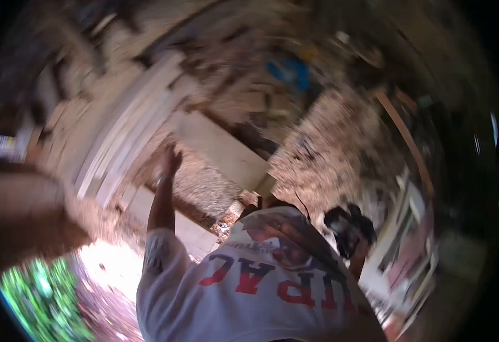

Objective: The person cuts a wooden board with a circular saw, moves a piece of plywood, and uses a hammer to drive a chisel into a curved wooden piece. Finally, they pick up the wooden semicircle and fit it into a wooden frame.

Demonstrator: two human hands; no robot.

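Observation:
My left hand (172, 161) reaches forward over the ground with bare fingers, a little apart though blurred. It holds nothing that I can see and is near the end of a pale wooden board (218, 145). My right hand (360, 251) hangs low beside my body. Its fingers are mostly hidden behind a bulky black object (349, 228), which looks like a power tool, but the blur hides its exact kind. That object is held over the wood-shaving-covered floor, close to my white printed shirt (261, 290).
Long pale planks (129, 128) lie stacked to the left. Wood shavings (323, 148) cover the ground ahead. A blue item (290, 74) lies farther off. Light frame-like pieces (406, 245) lean at right, below a narrow brown strip (406, 139). A large brown blurred shape (21, 211) stands at far left.

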